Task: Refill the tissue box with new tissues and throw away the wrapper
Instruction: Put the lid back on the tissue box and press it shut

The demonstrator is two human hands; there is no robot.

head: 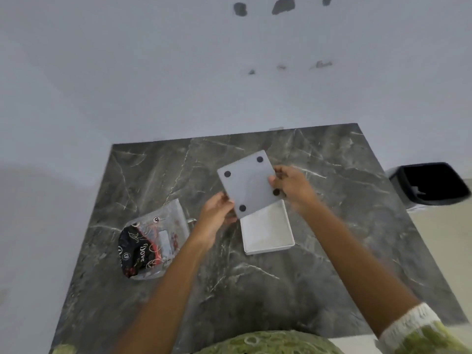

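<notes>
- At the near edge of the dark marble worktop shows a bit of green lace clothing, with a white-trimmed sleeve at the near right corner.
- Both bare forearms reach from that edge toward the middle of the worktop.
- Toward the left edge lies the wrapper, clear plastic with black and red print, crumpled and flat on the surface, apart from both hands.
- Near the middle sits the open white tissue box; the stuff inside is white, and I cannot tell whether it is tissues or the bare bottom.
- The left hand has its grip closed on the near left corner of the grey lid, thumb on top.
- The right hand pinches the lid's right edge, fingers curled around it.
- The lid is held tilted above the far end of the box, its face with four dark round pads turned up.
- Beyond the right edge of the worktop, on the floor, stands a black bin, open.
- Past the far edge rises a pale wall with dark marks.
</notes>
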